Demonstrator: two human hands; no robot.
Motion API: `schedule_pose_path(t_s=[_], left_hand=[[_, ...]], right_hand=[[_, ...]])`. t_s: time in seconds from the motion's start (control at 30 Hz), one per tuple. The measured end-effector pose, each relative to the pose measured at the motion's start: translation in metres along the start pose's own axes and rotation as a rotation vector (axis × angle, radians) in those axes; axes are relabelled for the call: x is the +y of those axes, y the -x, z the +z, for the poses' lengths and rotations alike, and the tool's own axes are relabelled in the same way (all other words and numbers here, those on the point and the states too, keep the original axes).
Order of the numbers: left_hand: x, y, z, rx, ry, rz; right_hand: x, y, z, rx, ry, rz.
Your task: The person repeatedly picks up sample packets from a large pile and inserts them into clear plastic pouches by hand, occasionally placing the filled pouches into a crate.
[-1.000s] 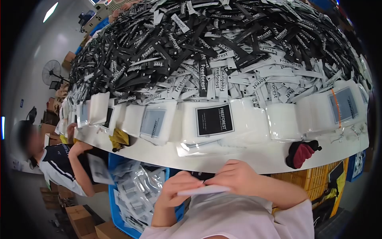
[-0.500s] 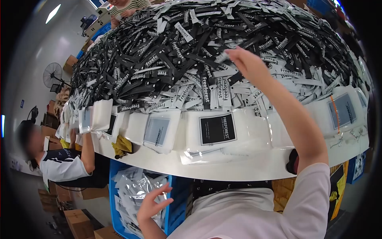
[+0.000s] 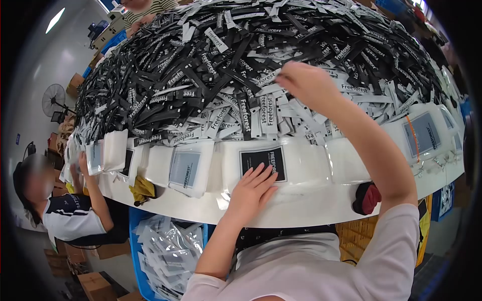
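Note:
My left hand [image 3: 252, 194] lies on the clear plastic bags [image 3: 304, 158] at the table's front, fingers spread over a black printed panel [image 3: 253, 161] marked FREEFOREST. Nothing is held in it. Further out, my right hand [image 3: 310, 86] is over the pile, its fingertips pinched at the end of a slim white Freeforest packet [image 3: 267, 77]. Around it lies a large heap of black and white Freeforest packets [image 3: 201, 70]. Left of my left hand is another stack of bags [image 3: 187, 168] with a grey panel.
A blue bin [image 3: 134, 251] holding filled clear bags stands below the table edge. Yellow cloth [image 3: 143, 189] and a dark red item [image 3: 369, 197] lie at the table [image 3: 301, 208] edge. Co-workers sit at left [image 3: 75, 215] and far across [image 3: 148, 10]. More bags [image 3: 427, 133] lie right.
My left hand has moved from above the blue bin up onto the bags with the black panel. My right hand stays over the pile, lower and now at a white packet. The view has shifted slightly.

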State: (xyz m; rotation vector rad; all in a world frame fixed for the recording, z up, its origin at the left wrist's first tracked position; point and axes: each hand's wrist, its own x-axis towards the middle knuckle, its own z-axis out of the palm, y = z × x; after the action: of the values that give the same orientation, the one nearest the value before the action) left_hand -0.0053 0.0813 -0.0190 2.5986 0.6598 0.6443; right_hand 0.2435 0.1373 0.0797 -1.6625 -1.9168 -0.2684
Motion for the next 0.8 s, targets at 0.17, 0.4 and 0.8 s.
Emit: schedule_pose_path(t_s=[0.17, 0.4, 0.8], left_hand=[[-0.001, 0.007, -0.003, 0.154, 0.007, 0.02], [0.017, -0.001, -0.012, 0.289, -0.036, 0.191], [0.069, 0.033, 0.001, 0.11, 0.074, 0.254]], right_hand=[[-0.054, 0.107, -0.06, 0.644, -0.647, -0.08], [-0.085, 0.255, -0.003, 0.419, -0.743, 0.634], [-0.101, 0.234, -0.018, 0.187, -1.337, 1.31]])
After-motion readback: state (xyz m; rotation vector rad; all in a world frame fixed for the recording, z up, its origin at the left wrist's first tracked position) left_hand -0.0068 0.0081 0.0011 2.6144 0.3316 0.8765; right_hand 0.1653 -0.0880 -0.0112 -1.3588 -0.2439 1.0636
